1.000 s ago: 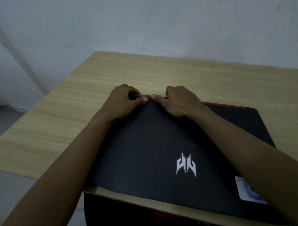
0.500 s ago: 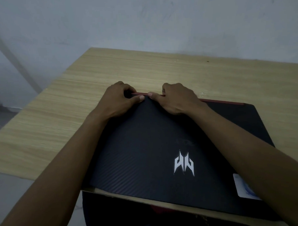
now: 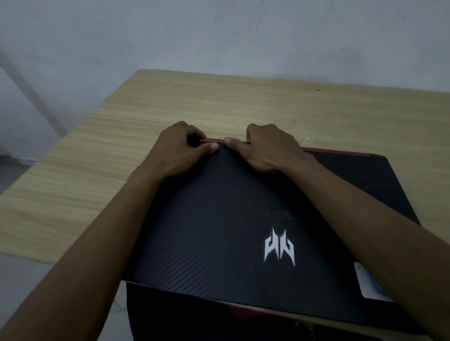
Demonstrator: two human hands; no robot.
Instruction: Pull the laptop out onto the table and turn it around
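Both hands grip the far edge of the closed laptop (image 3: 221,222): the left hand (image 3: 178,149) and the right hand (image 3: 268,149) sit side by side near the edge's left end, each curled tight, fingers hooked over the far side and thumbs pressed flat on the lid, thumb tips almost meeting. Nearest the camera, the laptop's near edge runs along the table's near edge, above a dark shape below that cannot be made out. Its lid is black with a fine diagonal weave texture. A white angular emblem (image 3: 278,246) sits on the lid's near half, right of centre, and a pale sticker (image 3: 370,285) lies at the near right corner, partly hidden by the right forearm. Along the far edge, a thin red strip (image 3: 339,151) shows between and beyond the hands. The laptop lies flat on the light wood-grain table (image 3: 215,101), slightly skewed to its edges. Beyond the table stands a plain grey-white wall (image 3: 212,29).
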